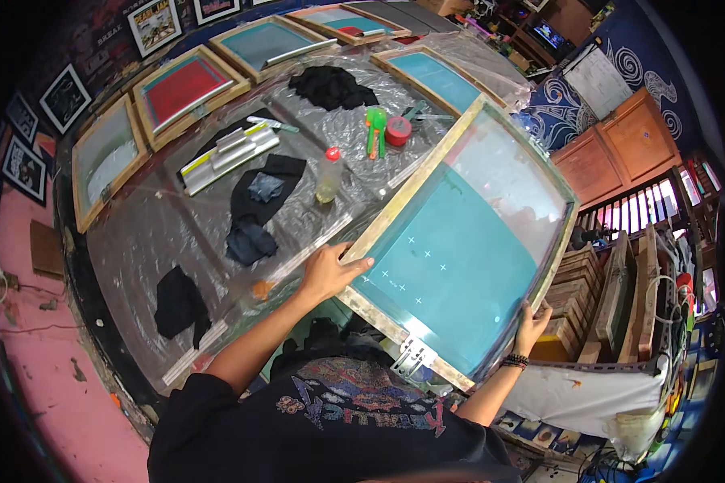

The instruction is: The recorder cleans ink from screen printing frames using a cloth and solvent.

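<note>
Between my two hands I hold a wooden-framed printing screen [459, 258], tilted in front of me. Its mesh is coated teal with several small white cross marks, and a paler see-through band runs along the far side. My left hand [330, 272] grips the frame's left edge near the close corner, thumb over the wood. On the right edge, my right hand [532, 326] is wrapped round the frame, its fingers partly hidden behind it. A white metal hinge-like clamp [415, 354] sits on the near edge of the frame.
A plastic-covered table [153, 233] carries black cloths [330, 87], metal squeegees [232, 157], a red-capped bottle [329, 175], a red tape roll [397, 130] and green-handled tools [375, 129]. More framed screens [189, 90] line its far side. At right, wooden frames [616, 298] stand stacked in a rack.
</note>
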